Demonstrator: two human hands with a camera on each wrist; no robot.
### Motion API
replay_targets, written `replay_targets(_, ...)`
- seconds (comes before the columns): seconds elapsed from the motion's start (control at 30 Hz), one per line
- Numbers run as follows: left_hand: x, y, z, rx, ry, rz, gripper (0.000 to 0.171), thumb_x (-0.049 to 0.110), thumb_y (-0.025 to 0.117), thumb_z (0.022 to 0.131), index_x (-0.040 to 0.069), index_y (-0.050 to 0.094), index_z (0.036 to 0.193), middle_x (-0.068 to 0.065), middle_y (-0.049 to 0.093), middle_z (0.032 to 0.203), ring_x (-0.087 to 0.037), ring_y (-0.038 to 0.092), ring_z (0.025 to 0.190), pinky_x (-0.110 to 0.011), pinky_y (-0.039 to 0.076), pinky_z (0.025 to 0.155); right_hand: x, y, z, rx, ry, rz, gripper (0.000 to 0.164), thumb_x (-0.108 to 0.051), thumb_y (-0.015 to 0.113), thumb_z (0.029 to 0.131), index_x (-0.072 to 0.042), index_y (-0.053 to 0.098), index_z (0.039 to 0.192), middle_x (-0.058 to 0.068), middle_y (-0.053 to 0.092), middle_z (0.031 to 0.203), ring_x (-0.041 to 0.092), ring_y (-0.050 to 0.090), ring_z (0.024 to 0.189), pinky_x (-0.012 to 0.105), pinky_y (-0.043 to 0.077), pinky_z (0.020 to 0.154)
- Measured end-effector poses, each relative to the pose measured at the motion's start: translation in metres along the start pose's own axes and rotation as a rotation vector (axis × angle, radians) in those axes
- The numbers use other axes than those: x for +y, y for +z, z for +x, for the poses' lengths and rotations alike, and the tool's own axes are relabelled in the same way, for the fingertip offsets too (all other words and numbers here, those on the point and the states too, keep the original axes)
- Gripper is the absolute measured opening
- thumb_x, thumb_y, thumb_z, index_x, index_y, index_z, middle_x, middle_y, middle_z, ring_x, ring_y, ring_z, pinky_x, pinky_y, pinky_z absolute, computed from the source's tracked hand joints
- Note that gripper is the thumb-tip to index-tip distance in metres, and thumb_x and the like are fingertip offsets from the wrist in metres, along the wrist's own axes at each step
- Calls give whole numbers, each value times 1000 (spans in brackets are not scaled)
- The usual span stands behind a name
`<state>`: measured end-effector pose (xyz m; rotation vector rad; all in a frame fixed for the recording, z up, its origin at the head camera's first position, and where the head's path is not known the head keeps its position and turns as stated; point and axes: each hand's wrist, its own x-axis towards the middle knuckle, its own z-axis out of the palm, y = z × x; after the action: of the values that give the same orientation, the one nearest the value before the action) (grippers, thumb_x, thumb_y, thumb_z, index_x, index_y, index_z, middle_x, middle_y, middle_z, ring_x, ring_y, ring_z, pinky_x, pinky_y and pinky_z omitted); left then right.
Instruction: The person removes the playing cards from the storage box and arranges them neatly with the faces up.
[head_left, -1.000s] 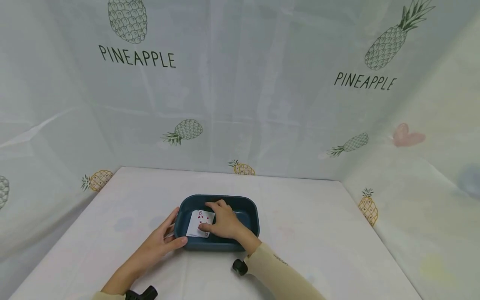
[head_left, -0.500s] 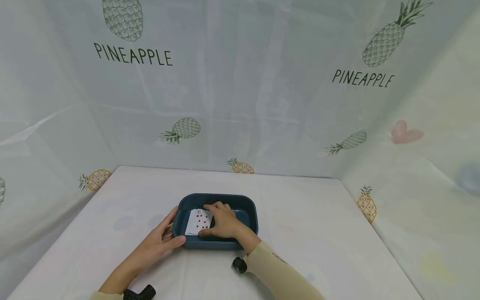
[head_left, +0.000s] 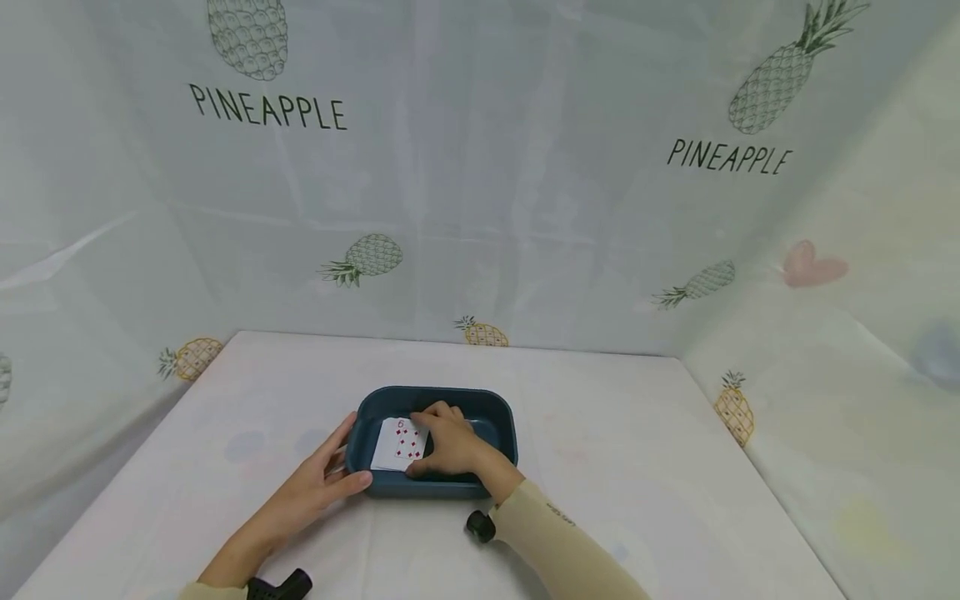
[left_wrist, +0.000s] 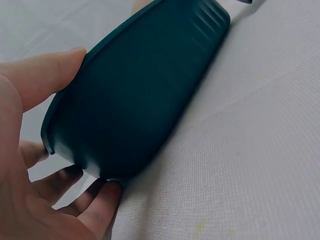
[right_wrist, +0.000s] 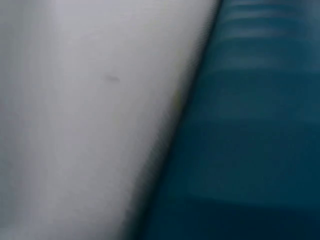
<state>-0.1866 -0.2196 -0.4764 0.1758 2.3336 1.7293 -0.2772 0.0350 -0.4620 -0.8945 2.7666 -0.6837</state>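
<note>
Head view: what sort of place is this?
Probably a screened-off tabletop set up for recording: a pineapple-print sheet closes in the back and sides, the table is covered in white, and black wrist devices are worn.

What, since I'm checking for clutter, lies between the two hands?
In the head view, the left end of the blue tray and a face-up playing card lie between left hand and right hand.
</note>
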Motion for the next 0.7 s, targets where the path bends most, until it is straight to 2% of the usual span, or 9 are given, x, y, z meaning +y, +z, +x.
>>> replay_targets(0.23,1,3,1,8,5,4,95,34,74,101,34,11,172,-23,20,174,-46,32,156,-48,45,118,5,-5,-3,-16,5,71,87,-34,96,79,-8,58,153,9,53,141,23,48,123,37,49,106)
replay_targets(0.7,0,3,1,27,3,2,95,34,74,101,34,12,172,-22,18,175,-47,31,157,-52,43,119,10,-7,1,-22,-27,93,82,-30,97,78,-7,61,149,10,53,136,23,47,121,37,47,103)
